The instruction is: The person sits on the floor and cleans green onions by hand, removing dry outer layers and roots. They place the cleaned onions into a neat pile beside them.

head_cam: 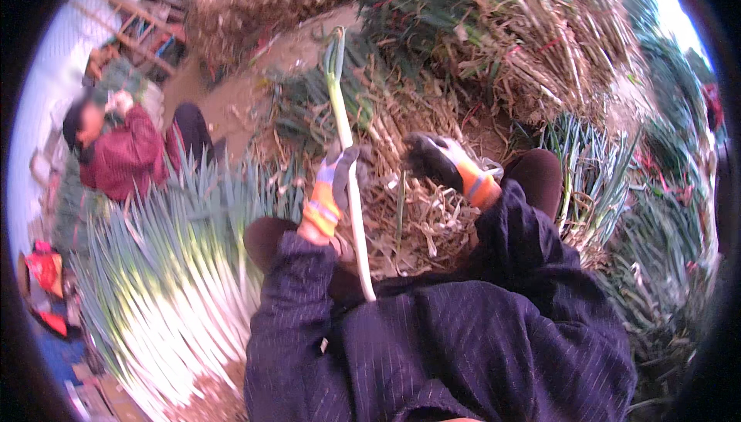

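My left hand [338,184], in an orange and dark work glove, grips a single long green onion [355,219]. The stalk stands almost lengthwise before me. Its white lower end reaches my dark jacket [428,329], and its green top [334,60] points away from me. To the right and apart from the stalk is my right hand [446,161], in a similar glove. Its fingers are dark and blurred, so whether they hold anything is hidden. Dry peeled leaves and husks [434,225] lie on the ground between my knees, below both hands.
Peeled green onions [173,300] lie in a thick row at my left. Unpeeled bundles [399,103] lie ahead, with larger heaps [521,34] behind and more onions [596,179] at my right. A person in a maroon top [124,152] sits at far left, near a wooden ladder [130,22].
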A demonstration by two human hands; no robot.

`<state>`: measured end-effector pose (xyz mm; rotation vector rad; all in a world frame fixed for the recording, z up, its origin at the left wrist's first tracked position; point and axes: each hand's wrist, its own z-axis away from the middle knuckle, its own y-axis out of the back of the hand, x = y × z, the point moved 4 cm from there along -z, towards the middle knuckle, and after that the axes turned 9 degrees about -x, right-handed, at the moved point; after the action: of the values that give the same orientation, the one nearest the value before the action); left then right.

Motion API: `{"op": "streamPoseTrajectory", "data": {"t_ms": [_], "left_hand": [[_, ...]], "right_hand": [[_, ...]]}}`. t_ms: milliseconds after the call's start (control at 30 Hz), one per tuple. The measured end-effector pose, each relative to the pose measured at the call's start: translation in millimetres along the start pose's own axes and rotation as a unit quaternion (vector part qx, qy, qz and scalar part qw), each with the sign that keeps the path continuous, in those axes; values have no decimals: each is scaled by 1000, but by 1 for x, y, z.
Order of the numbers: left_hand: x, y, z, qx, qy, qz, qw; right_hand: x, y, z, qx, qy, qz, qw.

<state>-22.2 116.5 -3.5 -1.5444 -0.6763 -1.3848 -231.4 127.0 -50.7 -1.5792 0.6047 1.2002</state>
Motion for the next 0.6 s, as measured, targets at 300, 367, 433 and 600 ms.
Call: {"op": "streamPoseTrajectory", "data": {"t_ms": [300,367,433,600], "left_hand": [[60,-62,35,-195,10,-132,972],[53,-64,36,-171,106,-142,969],[47,-66,38,-190,163,-96,963],[24,-39,46,-153,214,-222,939]], "right_hand": [[-133,89,-114,147,110,-119,976],[-138,110,-110,221,137,6,966],[-136,123,-101,235,220,-56,945],[-81,180,-54,298,124,94,942]]}}
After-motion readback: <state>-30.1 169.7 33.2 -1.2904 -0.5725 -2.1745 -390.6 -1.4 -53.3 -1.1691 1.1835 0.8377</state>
